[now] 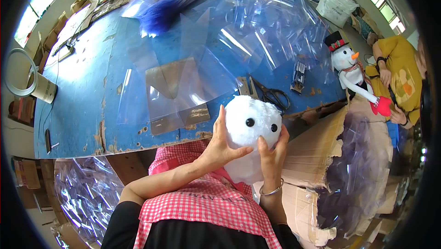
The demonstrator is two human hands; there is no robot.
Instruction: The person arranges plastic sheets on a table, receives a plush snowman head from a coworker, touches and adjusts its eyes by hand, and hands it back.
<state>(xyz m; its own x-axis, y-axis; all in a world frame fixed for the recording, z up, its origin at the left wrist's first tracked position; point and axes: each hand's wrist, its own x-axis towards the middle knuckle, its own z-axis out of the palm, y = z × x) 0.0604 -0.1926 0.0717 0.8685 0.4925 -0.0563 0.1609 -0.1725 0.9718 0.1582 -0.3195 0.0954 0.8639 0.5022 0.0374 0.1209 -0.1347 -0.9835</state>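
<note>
Between my two hands is a fluffy white snowman head (250, 111) with two black button-like eyes, held at the table's front edge. My left hand (225, 141) wraps its left side, thumb stretched beneath the eyes. On the other side my right hand (274, 152), with a bangle at the wrist, grips the lower right, thumb up near the right eye. Below the head hangs a whitish translucent part (243, 168), partly hidden by my hands. Black-handled scissors (271, 95) lie just behind the head on the blue table (87, 97).
Clear plastic sheets (206, 72) spread over the table, some on a brown board (161, 83). A blue bundle (161, 17) lies farther back. At right, a person in yellow (399, 65) handles a finished-looking snowman (344, 60). Cardboard boxes (308, 157) of plastic stand beside me.
</note>
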